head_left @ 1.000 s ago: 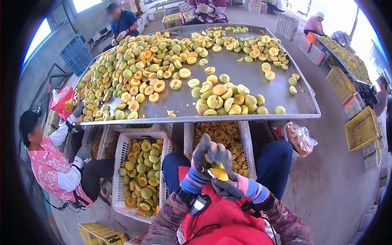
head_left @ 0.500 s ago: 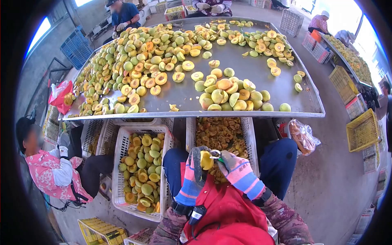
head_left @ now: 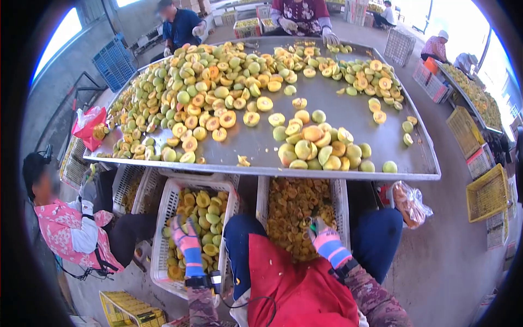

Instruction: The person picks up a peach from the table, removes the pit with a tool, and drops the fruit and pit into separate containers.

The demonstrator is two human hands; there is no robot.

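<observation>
My left hand (head_left: 184, 235), in a pink, blue and grey glove, hangs over the white crate (head_left: 163, 210) of halved yellow-green fruit on my left; its fingers are spread and nothing shows in it. My right hand (head_left: 322, 237), gloved the same way, hovers over the white crate (head_left: 341, 203) of brown pits in front of my knees. It is closed around a small pitting tool (head_left: 313, 222), mostly hidden. On the steel table (head_left: 348, 111) above the crates lies the nearest pile of whole and halved fruit (head_left: 321, 147).
A large heap of fruit (head_left: 190, 92) covers the table's left and far side. A seated person in pink (head_left: 65, 223) works at my left, and others work at the far end. Yellow crates (head_left: 487, 191) stand on the floor at right. A plastic bag (head_left: 411, 201) lies by my right knee.
My hands were together at my lap working a fruit half with the tool. They have parted: the left swung out over the left crate, the right went down to the pit crate. The fruit half is gone.
</observation>
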